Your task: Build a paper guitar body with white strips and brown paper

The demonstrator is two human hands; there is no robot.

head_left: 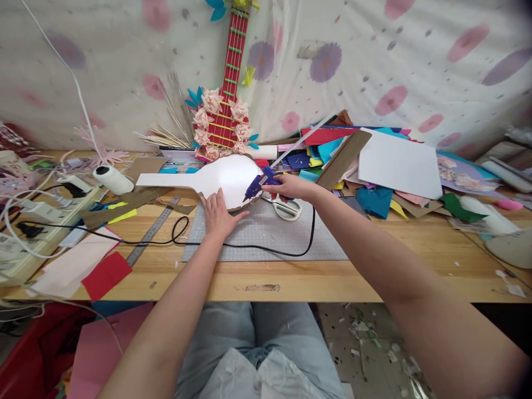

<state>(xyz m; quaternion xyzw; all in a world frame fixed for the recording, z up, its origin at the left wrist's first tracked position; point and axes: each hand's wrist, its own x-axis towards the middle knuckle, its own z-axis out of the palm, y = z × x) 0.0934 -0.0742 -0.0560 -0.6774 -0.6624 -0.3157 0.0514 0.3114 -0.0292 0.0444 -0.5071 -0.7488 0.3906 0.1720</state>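
Note:
A white guitar-shaped cutout (216, 176) lies on brown cardboard at the back of a grey cutting mat (270, 235). My left hand (219, 216) rests flat on the cutout's near edge, fingers spread and open. My right hand (291, 187) is closed round a blue glue gun (260, 184), whose nozzle points down-left at the cutout's right edge. The gun's black cord (233, 244) loops across the mat and off to the left.
White-handled scissors (286, 209) lie just beyond my right hand. A steel ruler (152, 231) and a red paper square (107, 274) lie left of the mat. A red paper guitar with pink flowers (222, 119) leans on the wall. Coloured paper (374, 166) is heaped at the right; a power strip (33, 221) sits at the far left.

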